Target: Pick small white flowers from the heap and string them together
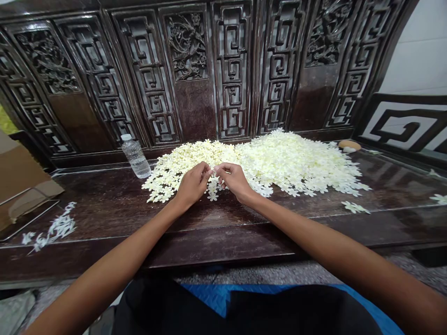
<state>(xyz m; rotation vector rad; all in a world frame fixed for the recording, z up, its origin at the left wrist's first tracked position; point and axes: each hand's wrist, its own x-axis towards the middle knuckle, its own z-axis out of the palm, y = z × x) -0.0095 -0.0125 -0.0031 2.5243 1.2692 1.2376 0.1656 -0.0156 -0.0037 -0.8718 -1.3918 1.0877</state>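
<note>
A wide heap of small cream-white flower-shaped pieces [279, 160] lies on the dark wooden bench seat [115, 204]. My left hand [193, 184] and my right hand [233, 179] meet at the heap's front edge, fingertips pinched together on a small white flower piece [212, 171] held between them. Both hands hover just above loose flowers at the near side of the heap.
A clear plastic water bottle [135, 157] stands left of the heap. Loose white pieces [57, 228] lie at the far left, others [355, 207] at the right. A cardboard box [21, 186] sits at the left edge. The carved wooden backrest [226, 70] rises behind.
</note>
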